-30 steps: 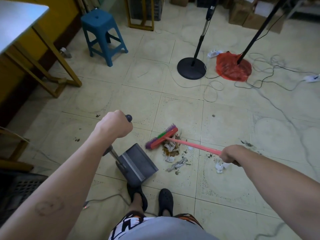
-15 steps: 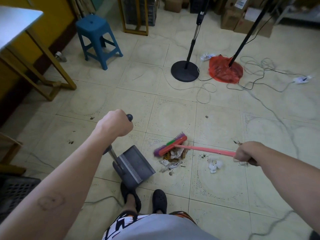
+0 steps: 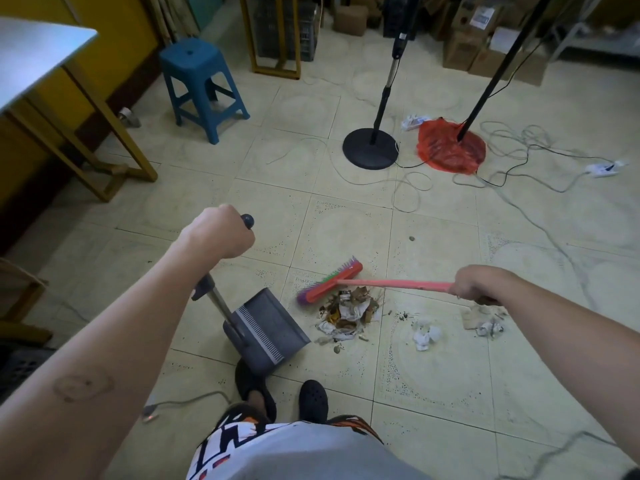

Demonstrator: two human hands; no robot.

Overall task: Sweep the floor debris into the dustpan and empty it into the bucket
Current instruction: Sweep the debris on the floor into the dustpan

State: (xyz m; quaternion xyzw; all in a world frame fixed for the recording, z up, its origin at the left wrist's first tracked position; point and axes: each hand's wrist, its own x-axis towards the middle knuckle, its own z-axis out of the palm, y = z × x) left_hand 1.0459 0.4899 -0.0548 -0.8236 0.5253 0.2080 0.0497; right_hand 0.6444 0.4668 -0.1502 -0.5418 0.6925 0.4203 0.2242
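- Gripping the top of the long dustpan handle (image 3: pixel 214 296), the left hand (image 3: pixel 220 233) is closed in a fist around it. The dustpan (image 3: pixel 266 323) rests on the floor tiles, its mouth facing the debris pile (image 3: pixel 349 313), near it but not touching. If the lip lifts off the tile, fine bits will probably slip underneath.
- The broom head (image 3: pixel 330 280) sits at the far edge of the pile. A badly aimed pull could drive scraps past the pan's right corner, toward the shoes.
- The pile looks to be light paper and dry leaves, so a fast stroke may scatter it instead of herding it.
- The crumpled white paper (image 3: pixel 426 336) lies apart, right of the pile, and a single stroke would likely miss it.
- The right hand (image 3: pixel 474 285) is closed around the pink broom handle (image 3: pixel 394 285), well back from the head. With one hand that far out, the head may twist or skid.
- Loose cables (image 3: pixel 412 188) trail on the floor beyond the broom, and a wide reach could snag them.
- Hidden: only the back of the left fist shows, not its fingers.
- The pan's rear covers part of the left shoe (image 3: pixel 252 382), and its dark inside is hard to read for contents.
- The right wrist covers part of the scraps (image 3: pixel 485 322) below it.
- The bucket is nowhere in view.
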